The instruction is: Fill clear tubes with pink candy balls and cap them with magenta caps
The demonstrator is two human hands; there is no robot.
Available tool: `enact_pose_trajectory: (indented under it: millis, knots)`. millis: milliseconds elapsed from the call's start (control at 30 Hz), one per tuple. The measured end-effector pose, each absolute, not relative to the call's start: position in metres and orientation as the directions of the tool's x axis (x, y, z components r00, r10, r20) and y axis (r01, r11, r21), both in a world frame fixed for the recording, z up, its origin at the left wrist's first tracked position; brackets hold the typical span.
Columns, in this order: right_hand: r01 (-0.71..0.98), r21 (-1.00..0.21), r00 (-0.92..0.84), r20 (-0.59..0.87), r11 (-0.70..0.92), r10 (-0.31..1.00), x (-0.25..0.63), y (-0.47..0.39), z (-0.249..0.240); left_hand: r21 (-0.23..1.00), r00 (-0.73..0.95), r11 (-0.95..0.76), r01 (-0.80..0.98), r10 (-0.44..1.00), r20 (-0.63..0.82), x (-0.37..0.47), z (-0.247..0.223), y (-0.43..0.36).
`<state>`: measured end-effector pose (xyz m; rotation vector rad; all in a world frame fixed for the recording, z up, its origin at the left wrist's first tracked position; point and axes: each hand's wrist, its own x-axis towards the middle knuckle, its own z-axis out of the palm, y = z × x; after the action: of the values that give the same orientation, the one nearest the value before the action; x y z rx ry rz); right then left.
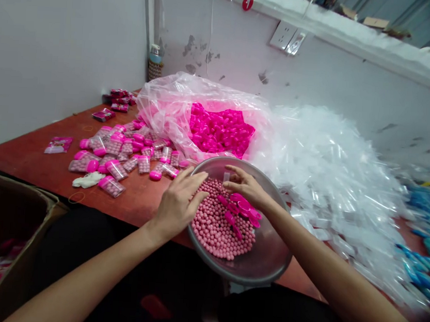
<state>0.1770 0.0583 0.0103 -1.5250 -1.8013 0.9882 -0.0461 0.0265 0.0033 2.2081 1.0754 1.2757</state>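
A metal bowl of small pink beads stands at the table's front edge. Several bright pink plastic pieces, like small scoops, lie on the beads. My left hand is over the bowl's left rim, fingers stretched out and thumb apart, with nothing visible in it. Inside the bowl's far side, my right hand pinches a small clear plastic container between thumb and fingers. Left of the bowl lie many clear containers of beads with pink caps.
Behind the bowl, a clear plastic bag holds a heap of pink caps. A large pile of clear plastic containers covers the right side. Pink packets and a white cloth-like item lie left. A cardboard box stands below.
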Motion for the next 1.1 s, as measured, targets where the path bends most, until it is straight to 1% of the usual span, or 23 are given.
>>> enact_pose_trajectory:
  millis: [33, 67, 100, 133, 167, 200, 233, 267, 300, 333, 367, 433, 467, 500, 567, 633, 700, 733, 800, 867, 1000, 1067, 1100]
  knots:
    - [0.315, -0.949, -0.156, -0.073, -0.020, 0.985, 0.171, 0.054, 0.015, 0.576, 0.324, -0.676, 0.460, 0.732, 0.600, -0.042, 0.007, 0.027]
    - [0.081, -0.993, -0.150, -0.099, -0.088, 0.984, 0.163, 0.048, 0.020, 0.528, 0.356, -0.705, 0.474, 0.702, 0.617, -0.038, 0.011, 0.027]
    - [-0.088, -0.989, -0.157, -0.105, -0.120, 0.982, 0.156, 0.043, 0.025, 0.503, 0.387, -0.727, 0.468, 0.680, 0.622, -0.033, 0.015, 0.028]
    - [-0.193, -0.972, -0.167, -0.099, -0.131, 0.981, 0.150, 0.037, 0.029, 0.506, 0.407, -0.738, 0.446, 0.671, 0.620, -0.029, 0.019, 0.029]
    - [-0.236, -0.963, -0.181, -0.088, -0.130, 0.980, 0.145, 0.031, 0.032, 0.538, 0.405, -0.733, 0.416, 0.679, 0.612, -0.026, 0.022, 0.029]
    - [-0.215, -0.970, -0.196, -0.073, -0.115, 0.978, 0.143, 0.026, 0.034, 0.599, 0.391, -0.708, 0.374, 0.707, 0.590, -0.023, 0.025, 0.030]
    - [-0.132, -0.989, -0.200, -0.043, -0.070, 0.979, 0.142, 0.021, 0.036, 0.688, 0.371, -0.653, 0.317, 0.753, 0.543, -0.021, 0.028, 0.031]
    - [0.006, -1.000, -0.191, 0.012, 0.013, 0.982, 0.144, 0.017, 0.039, 0.794, 0.354, -0.559, 0.239, 0.811, 0.465, -0.020, 0.030, 0.033]
    - [0.181, -0.975, -0.181, 0.095, 0.128, 0.979, 0.147, 0.014, 0.041, 0.893, 0.349, -0.427, 0.144, 0.866, 0.358, -0.019, 0.032, 0.034]
    - [0.363, -0.897, -0.191, 0.194, 0.253, 0.962, 0.150, 0.012, 0.044, 0.961, 0.365, -0.273, 0.043, 0.900, 0.239, -0.018, 0.033, 0.036]
    - [0.520, -0.773, -0.226, 0.286, 0.364, 0.931, 0.155, 0.010, 0.047, 0.992, 0.397, -0.121, -0.045, 0.909, 0.129, -0.018, 0.034, 0.038]
    - [0.699, -0.502, -0.347, 0.386, 0.510, 0.855, 0.164, 0.010, 0.054, 0.987, 0.451, 0.070, -0.143, 0.893, 0.002, -0.016, 0.035, 0.042]
    - [0.736, -0.400, -0.406, 0.386, 0.546, 0.829, 0.168, 0.012, 0.055, 0.986, 0.470, 0.086, -0.143, 0.882, -0.008, -0.016, 0.035, 0.044]
    - [0.761, -0.319, -0.450, 0.367, 0.565, 0.814, 0.173, 0.015, 0.056, 0.992, 0.481, 0.045, -0.115, 0.877, 0.016, -0.015, 0.035, 0.045]
    - [0.822, -0.174, -0.487, 0.279, 0.543, 0.828, 0.184, 0.026, 0.052, 0.988, 0.446, -0.154, -0.001, 0.884, 0.138, -0.017, 0.035, 0.046]
    - [0.894, 0.011, -0.447, 0.112, 0.448, 0.888, 0.196, 0.039, 0.042, 0.926, 0.352, -0.348, 0.147, 0.893, 0.279, -0.023, 0.031, 0.046]
    - [0.916, 0.181, -0.357, -0.037, 0.358, 0.933, 0.206, 0.053, 0.028, 0.881, 0.260, -0.412, 0.232, 0.899, 0.352, -0.030, 0.025, 0.044]
    - [0.914, 0.227, -0.326, -0.083, 0.336, 0.942, 0.208, 0.060, 0.021, 0.880, 0.239, -0.410, 0.238, 0.903, 0.356, -0.034, 0.021, 0.043]
    - [0.906, 0.234, -0.330, -0.130, 0.352, 0.935, 0.207, 0.070, 0.009, 0.888, 0.233, -0.398, 0.230, 0.908, 0.347, -0.040, 0.013, 0.040]
    - [0.893, 0.186, -0.386, -0.155, 0.411, 0.909, 0.198, 0.077, 0.000, 0.885, 0.239, -0.405, 0.230, 0.905, 0.352, -0.043, 0.007, 0.039]
    - [0.848, 0.031, -0.516, -0.181, 0.529, 0.837, 0.172, 0.083, -0.009, 0.880, 0.236, -0.408, 0.242, 0.905, 0.355, -0.044, 0.004, 0.038]
    - [0.833, -0.030, -0.549, -0.160, 0.552, 0.820, 0.167, 0.083, -0.010, 0.889, 0.228, -0.392, 0.237, 0.912, 0.342, -0.044, 0.005, 0.038]
    - [0.832, -0.095, -0.554, -0.143, 0.546, 0.820, 0.167, 0.082, -0.009, 0.893, 0.220, -0.386, 0.230, 0.915, 0.339, -0.045, 0.004, 0.039]
